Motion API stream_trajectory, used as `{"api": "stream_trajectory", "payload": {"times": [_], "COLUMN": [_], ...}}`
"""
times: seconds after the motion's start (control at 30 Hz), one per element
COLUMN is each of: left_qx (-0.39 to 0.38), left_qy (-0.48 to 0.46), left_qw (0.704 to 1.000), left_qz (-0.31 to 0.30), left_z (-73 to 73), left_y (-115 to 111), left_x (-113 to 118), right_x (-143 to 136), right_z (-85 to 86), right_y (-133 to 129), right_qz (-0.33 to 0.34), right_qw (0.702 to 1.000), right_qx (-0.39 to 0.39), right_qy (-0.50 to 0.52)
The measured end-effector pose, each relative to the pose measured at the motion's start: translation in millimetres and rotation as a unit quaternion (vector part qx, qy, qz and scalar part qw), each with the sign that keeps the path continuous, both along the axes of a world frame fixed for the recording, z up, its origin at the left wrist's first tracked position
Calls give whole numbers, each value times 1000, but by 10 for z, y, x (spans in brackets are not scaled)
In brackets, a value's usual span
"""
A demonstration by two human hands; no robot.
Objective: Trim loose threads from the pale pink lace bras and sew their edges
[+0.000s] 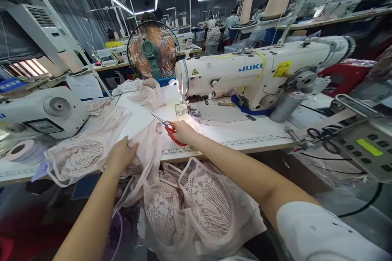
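My right hand [183, 131] grips red-handled scissors [175, 135] just in front of the sewing machine's needle area, their blades pointing to the far left. My left hand [121, 153] is closed on the edge of a pale pink bra [150, 140], whose fabric runs from the tabletop over the front edge. Its lace cups [206, 200] hang below the table edge, between my forearms. A white JUKI sewing machine [223, 73] stands beyond my right hand, with its lamp lit over the needle plate.
More pink lace pieces [82, 153] lie at the left, beside a second machine [45, 110] and a thread cone [23, 151]. A large fan [153, 49] stands behind the table. A control panel [364, 142] juts out at the right. People sit at machines farther back.
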State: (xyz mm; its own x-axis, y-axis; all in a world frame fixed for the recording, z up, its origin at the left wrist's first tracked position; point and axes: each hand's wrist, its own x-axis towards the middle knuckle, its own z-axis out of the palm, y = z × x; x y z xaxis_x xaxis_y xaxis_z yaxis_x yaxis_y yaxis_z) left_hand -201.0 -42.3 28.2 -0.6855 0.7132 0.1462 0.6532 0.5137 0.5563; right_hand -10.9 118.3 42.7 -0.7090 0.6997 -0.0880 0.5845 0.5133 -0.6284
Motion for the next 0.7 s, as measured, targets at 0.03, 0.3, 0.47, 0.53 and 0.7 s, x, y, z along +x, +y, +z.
{"api": "stream_trajectory", "payload": {"times": [0.03,0.3,0.47,0.53,0.7], "left_qx": [7,131,184,203,226], "left_qy": [-39,-384,-451,-460,-472], "left_qw": [999,913,873,865,852], "left_qz": [-3,-44,-25,-13,13], "left_z": [6,324,390,422,654], "left_y": [62,-221,-387,-421,-656], "left_x": [4,42,-41,-106,-377], "right_x": [-146,-644,-925,-991,-928], "right_z": [-17,-79,-100,-131,-243], "right_y": [44,173,30,-55,-233], "right_qz": [-8,-3,50,79,150], "right_qw": [1000,965,893,855,779], "right_qx": [-14,-246,-402,-457,-542], "right_qy": [1,92,197,231,279]}}
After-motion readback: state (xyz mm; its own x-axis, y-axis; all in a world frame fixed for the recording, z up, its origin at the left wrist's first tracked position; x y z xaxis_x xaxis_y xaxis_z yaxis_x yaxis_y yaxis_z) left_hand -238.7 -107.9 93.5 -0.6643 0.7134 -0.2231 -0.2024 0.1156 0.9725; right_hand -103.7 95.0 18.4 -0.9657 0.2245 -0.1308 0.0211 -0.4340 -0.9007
